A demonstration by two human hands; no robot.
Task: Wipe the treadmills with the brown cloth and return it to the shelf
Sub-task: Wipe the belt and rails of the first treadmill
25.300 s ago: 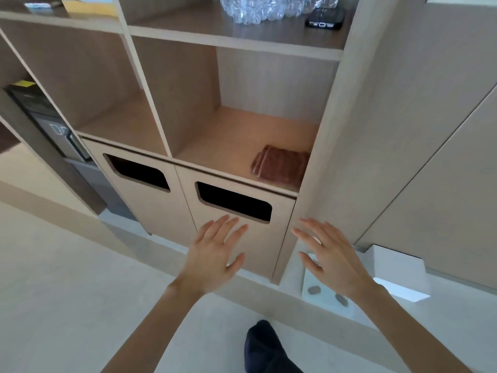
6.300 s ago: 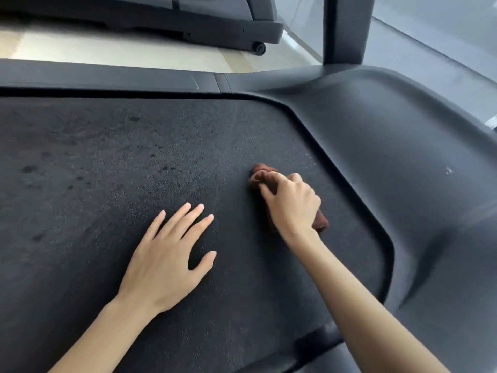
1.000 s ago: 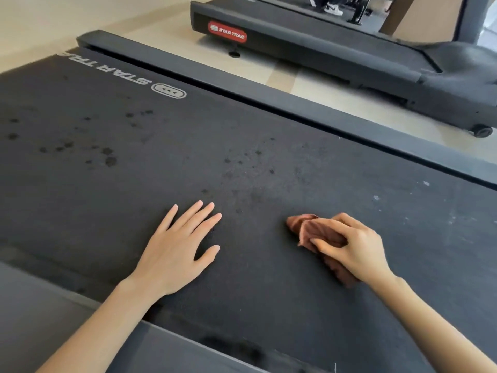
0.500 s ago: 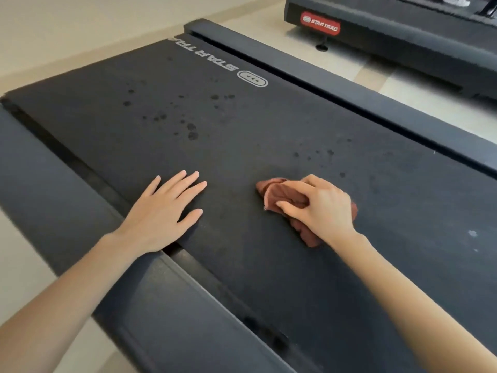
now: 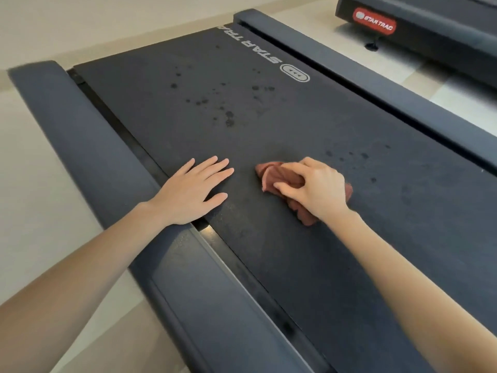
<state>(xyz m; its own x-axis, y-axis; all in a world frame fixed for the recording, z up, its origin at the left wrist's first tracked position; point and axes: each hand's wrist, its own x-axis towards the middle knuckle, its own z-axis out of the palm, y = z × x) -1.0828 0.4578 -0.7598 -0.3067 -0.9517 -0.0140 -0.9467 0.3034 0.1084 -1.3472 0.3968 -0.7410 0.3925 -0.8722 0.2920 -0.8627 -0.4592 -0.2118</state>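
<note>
A person's two hands on a dark treadmill belt (image 5: pixel 269 117), one pressing a cloth.
The right hand (image 5: pixel 317 188) grasps a crumpled, reddish-brown cloth (image 5: pixel 271 175) against the belt, near dark spots. The left hand (image 5: pixel 192 191) lies flat, fingers straight, beside the side rail (image 5: pixel 88 125).

The black treadmill belt (image 5: pixel 295 130) bears a white Star Trac logo (image 5: pixel 294 72) near its far end. Dark spots (image 5: pixel 228 118) lie scattered just my side of that logo. Well nearer me, my left hand (image 5: pixel 193 189) rests flat on it, and my right hand (image 5: pixel 314 189) grips the bunched brown cloth (image 5: pixel 279 175) against it.
</note>
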